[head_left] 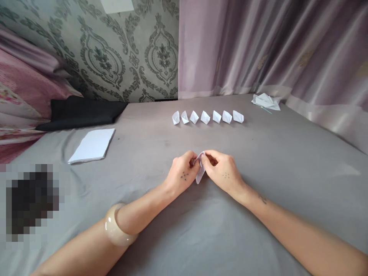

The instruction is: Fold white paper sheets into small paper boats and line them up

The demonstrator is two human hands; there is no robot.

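A small piece of folded white paper point(200, 174) is held between my two hands, above the grey cloth. My left hand point(183, 171) pinches its left side with thumb and fingers. On the other side, my right hand point(224, 170) grips the upper right edge, thumb in front. The paper's lower end hangs down in a point, and its upper folds are partly hidden by my fingers. Beyond my hands, several folded white paper shapes point(205, 117) stand in a row.
A stack of white paper sheets point(92, 145) lies at the left, with a black cloth point(86, 112) behind it. Crumpled white paper point(266, 101) and a thin greenish stick point(266, 110) lie at the far right by the curtain point(235, 50). A blurred dark patch point(31, 199) is at left.
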